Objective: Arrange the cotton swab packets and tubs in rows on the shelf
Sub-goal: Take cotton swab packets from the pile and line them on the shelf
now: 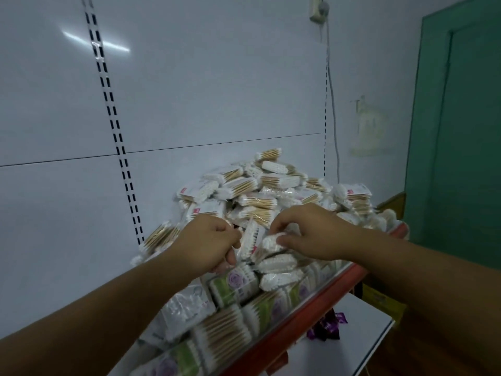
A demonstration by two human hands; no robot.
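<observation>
with the right grip (276,236) pinching a clear packet of white-tipped wooden swabs (271,246) and the left grip (211,240) curled, its hold unclear, lift gently and set it square beside the near green-labelled row (233,290).

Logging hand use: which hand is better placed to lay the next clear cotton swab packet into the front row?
Probably right: the right hand pinches a clear packet of white-tipped swabs above the front row; what the left hand holds is hidden.

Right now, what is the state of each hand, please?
Left hand: fingers curled; whether it holds something cannot be told.
Right hand: pinches a cotton swab packet.
</observation>
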